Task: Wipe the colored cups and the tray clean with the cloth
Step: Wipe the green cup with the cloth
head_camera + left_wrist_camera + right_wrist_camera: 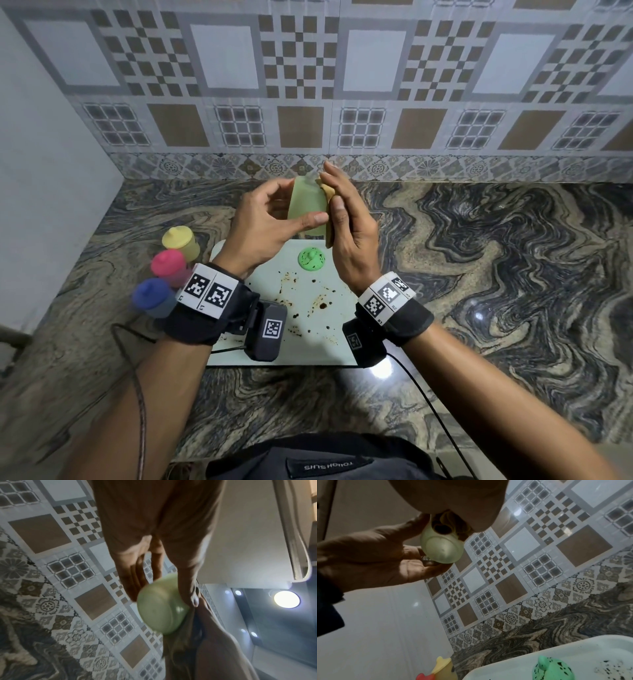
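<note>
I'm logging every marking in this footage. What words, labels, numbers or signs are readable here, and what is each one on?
"TOUGH SLIMS", seen upside down: label on the dark clothing at the bottom edge of the head view; the second word is uncertain.
Black-and-white square code tags, no words: left wristband, right wristband, left wrist camera.
Small characters beside those tags: too small to read.
Cups, tray, cloth: no text visible.

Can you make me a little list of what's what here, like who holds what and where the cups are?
Left hand: grips the pale green plastic cup, raised above the tray
Right hand: presses the tan cloth against that cup
Green spouted lid: lies on the tray, speckled with dark spots
White plastic tray: brown stains on it
Yellow, pink and blue lidded cups: on the marble counter, left of the tray
</note>
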